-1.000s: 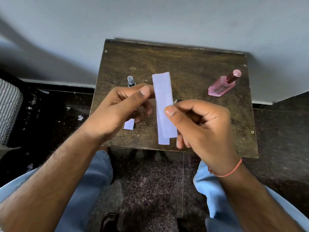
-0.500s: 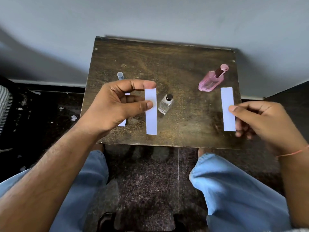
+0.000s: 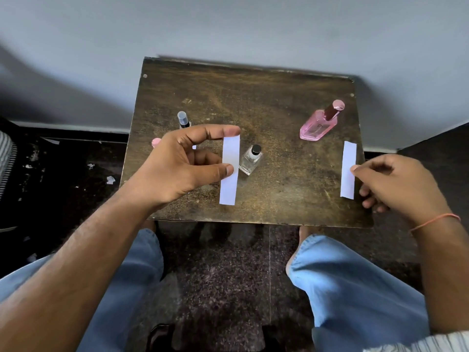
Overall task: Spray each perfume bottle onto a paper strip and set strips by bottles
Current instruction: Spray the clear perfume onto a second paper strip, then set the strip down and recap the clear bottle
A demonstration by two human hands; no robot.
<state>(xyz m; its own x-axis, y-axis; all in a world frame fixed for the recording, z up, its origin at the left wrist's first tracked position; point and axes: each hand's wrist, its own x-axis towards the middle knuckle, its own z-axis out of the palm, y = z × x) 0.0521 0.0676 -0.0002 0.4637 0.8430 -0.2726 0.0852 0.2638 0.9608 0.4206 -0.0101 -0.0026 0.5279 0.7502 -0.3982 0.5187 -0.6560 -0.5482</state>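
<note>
White paper strips: left fingers (image 3: pixel 229 170) pinch one (image 3: pixel 229 171); right fingers (image 3: pixel 354 168) pinch another (image 3: pixel 348 171).

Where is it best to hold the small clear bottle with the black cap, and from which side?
Probably by the flat glass sides of the clear bottle, below the black cap, coming from its right: a strip held by the left hand is close on its left.
</note>
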